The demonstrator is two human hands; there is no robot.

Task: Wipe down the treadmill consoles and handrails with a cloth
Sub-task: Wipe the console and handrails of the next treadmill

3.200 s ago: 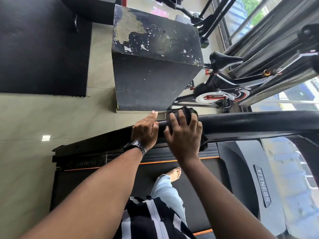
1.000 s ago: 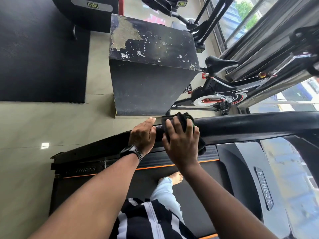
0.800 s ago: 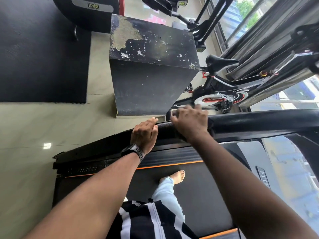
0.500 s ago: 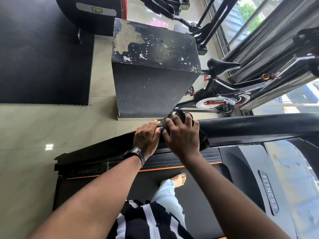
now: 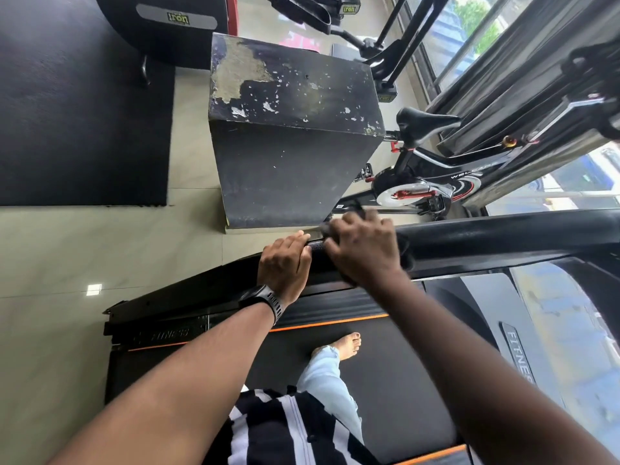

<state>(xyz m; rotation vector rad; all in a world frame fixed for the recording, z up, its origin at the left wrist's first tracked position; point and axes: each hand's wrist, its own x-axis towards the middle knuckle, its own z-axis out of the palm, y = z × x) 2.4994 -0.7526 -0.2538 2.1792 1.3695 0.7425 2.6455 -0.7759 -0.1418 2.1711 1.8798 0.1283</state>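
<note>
Head view is looking down over both forearms onto a treadmill, where the person is standing with a bare foot (image 5: 345,345) resting on the black belt (image 5: 396,391). The left hand (image 5: 285,260), wearing a dark watch (image 5: 265,302) on its wrist, is gripping the black handrail (image 5: 503,236) near its end, with its fingers curling over the top of the bar. Just beside it, the right hand (image 5: 364,250) is wrapping round the same handrail with a dark cloth (image 5: 406,260) trapped beneath its palm and fingers; the hand is showing motion blur, and only the edges of the cloth are peeking out at the side. The two hands are sitting almost touching, with a short textured stretch of the bar showing between them. The handrail is running off to the right edge, above a grey side cover (image 5: 516,357) bearing the word FITNESS. Beyond the rail, a worn black box (image 5: 292,129) with peeling paint is standing on the pale tiled floor (image 5: 50,263), with a black floor mat (image 5: 77,112) lying to its left and an exercise bike (image 5: 419,182) standing to its right, near the window (image 5: 469,28). A black-and-white striped shirt (image 5: 268,427) is filling the bottom of the frame.
</note>
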